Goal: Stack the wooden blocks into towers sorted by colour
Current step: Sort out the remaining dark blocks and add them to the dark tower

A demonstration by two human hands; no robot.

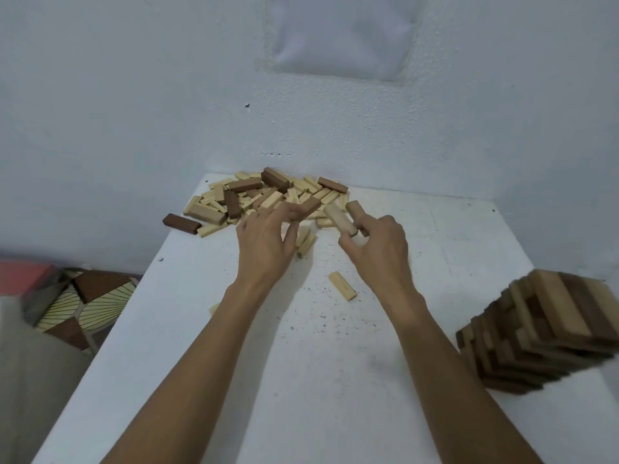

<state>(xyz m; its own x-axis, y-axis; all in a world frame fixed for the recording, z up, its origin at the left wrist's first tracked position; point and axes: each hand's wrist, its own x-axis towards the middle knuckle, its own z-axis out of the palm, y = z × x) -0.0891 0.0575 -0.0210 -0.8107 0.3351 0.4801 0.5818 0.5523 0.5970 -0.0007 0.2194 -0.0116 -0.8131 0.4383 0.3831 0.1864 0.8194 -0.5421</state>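
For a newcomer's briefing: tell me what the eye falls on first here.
Two hands meet above the white table: the left hand pinches a dark brown block, the right hand grips a pale block. Behind them a jumbled pile of light and dark blocks lies at the far edge; a mixed-colour tower stands near right.

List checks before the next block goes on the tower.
1. Right hand grip: ok, fingers curled round a pale block.
2. Left hand grip: cannot tell, fingers touch a dark block at the pile.
3. Tower sorted by colour: not ok, dark and pale layers mixed.
4. Tower straight: cannot tell, blurred.
5. Edge block secure: not ok, it lies at the left edge of the table.
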